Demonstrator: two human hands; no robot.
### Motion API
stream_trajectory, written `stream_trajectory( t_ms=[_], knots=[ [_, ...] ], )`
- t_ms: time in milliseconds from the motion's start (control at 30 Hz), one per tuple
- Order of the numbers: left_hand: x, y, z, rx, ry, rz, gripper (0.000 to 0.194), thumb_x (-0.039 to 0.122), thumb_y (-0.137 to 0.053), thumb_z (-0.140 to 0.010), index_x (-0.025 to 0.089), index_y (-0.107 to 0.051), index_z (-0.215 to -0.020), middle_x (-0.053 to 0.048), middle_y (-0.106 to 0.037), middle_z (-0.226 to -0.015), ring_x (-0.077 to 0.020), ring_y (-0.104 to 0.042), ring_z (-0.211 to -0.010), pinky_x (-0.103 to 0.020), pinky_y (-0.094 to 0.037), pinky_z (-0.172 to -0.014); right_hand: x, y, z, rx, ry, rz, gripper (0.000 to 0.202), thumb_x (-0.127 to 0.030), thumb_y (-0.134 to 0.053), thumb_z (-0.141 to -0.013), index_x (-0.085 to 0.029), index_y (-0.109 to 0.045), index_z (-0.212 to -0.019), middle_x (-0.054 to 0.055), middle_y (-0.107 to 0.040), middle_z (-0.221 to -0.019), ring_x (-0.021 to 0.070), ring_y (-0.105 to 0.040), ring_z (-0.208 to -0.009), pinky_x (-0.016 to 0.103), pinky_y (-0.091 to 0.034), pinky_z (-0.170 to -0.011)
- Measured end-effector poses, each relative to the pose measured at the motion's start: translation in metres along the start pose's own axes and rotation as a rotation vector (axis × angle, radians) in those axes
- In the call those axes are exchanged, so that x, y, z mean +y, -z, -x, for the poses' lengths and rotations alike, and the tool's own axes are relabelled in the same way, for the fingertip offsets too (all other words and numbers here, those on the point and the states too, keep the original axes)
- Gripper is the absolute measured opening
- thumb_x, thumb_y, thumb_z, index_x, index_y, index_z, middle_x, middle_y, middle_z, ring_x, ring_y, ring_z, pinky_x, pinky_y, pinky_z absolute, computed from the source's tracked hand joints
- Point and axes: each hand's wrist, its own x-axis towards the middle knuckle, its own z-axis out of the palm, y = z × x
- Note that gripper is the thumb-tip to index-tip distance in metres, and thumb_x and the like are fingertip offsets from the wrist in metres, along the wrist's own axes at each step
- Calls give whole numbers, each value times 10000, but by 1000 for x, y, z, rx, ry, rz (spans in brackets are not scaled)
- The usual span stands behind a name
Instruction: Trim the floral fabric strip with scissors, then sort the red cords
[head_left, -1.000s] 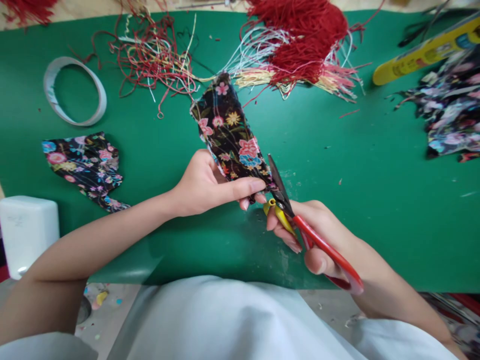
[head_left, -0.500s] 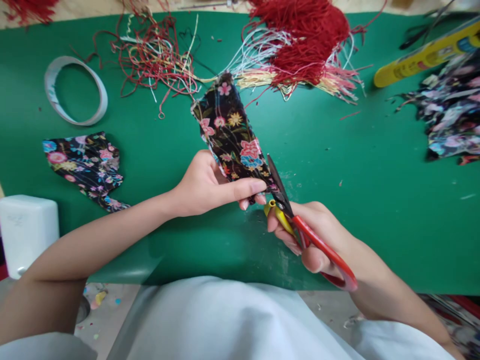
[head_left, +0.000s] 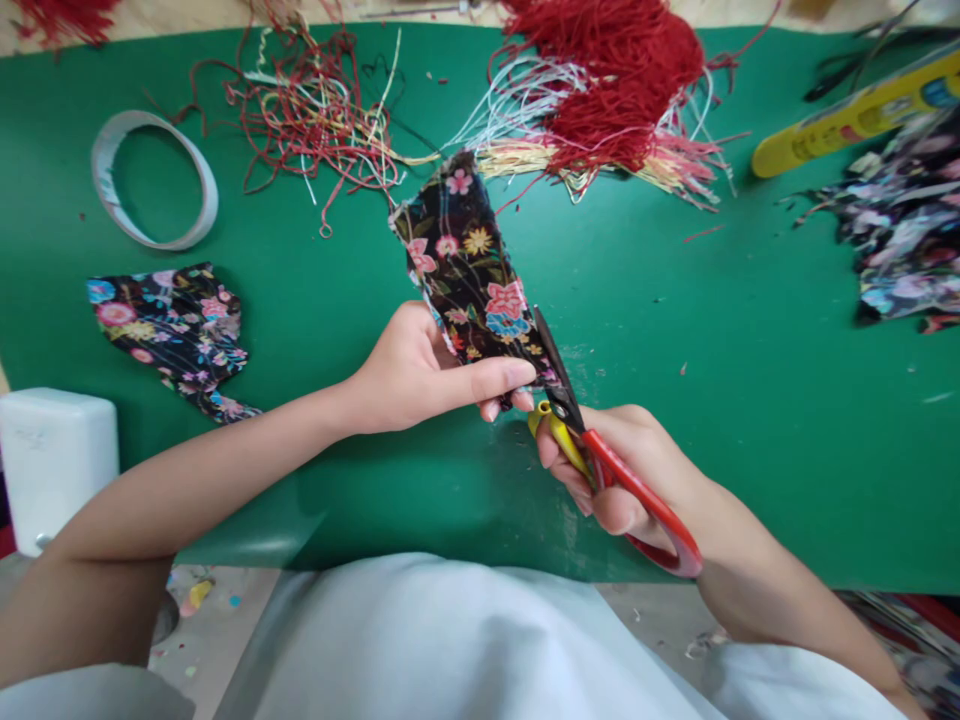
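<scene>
Between the thumb and fingers of my left hand (head_left: 442, 375) is a black floral fabric piece (head_left: 480, 270), tilted with its far end pointing away from me. My right hand (head_left: 630, 460) grips red-handled scissors (head_left: 637, 480), whose dark blades lie along the right edge of the fabric near my left thumb. A small yellow tube-like thing (head_left: 559, 432) shows at the right fingers, beside the scissors; how it is held is partly hidden. Another piece of black floral fabric (head_left: 176, 335) lies on the green table mat (head_left: 712, 400) to the left.
At the back lie tangled cords (head_left: 322, 120) and a heap of red threads (head_left: 622, 80). A white ring (head_left: 206, 205) rests at left above a white box (head_left: 60, 465). On the right are a yellow tube (head_left: 847, 120) and a pile of fabric strips (head_left: 907, 220).
The scissor handles have swung slightly inward and closer together as my right hand squeezes. The fabric and left hand stay nearly in place.
</scene>
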Motion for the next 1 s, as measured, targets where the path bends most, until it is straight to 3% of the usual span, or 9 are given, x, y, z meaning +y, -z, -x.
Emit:
stream_trajectory(
  t_ms=[533, 700, 867, 1000],
  knots=[
    [2, -1, -2, -4, 25, 41, 523, 635, -738, -818, 139, -637, -686, -34, -725, -628, -63, -583, -439, -179, -530, -464, 5, -5, 0, 23, 7, 11, 653, -852, -472, -870, -213, -489, -735, -63, -475, -529, 76, -382, -434, 235, -295, -427],
    [-1, -1, -1, 2, 42, 43, 529, 654, -737, -809, 144, -648, -701, -25, -730, -632, -67, -589, -446, -176, -530, -455, 0, -6, 0, 28, -70, -60, 688, -896, -485, -819, -212, -502, -752, -64, -460, -529, 81, -368, -440, 237, -297, -416],
    [-8, 0, 1, -45, 79, 78, 545, 709, -688, -820, 165, -691, -782, -36, -770, -739, -118, -667, -553, -224, -570, -493, 9, -8, 7, -1, -132, -219, 694, -907, -579, -765, -220, -545, -863, -48, -500, -591, 114, -442, -452, 254, -424, -424],
    [-10, -2, 5, -65, 76, 54, 553, 716, -613, -873, 175, -703, -806, -44, -779, -808, -165, -731, -725, -254, -609, -605, 10, -12, 8, 167, -81, -330, 641, -855, -641, -771, -228, -581, -885, -39, -520, -615, 137, -500, -468, 289, -507, -453]
  ],
)
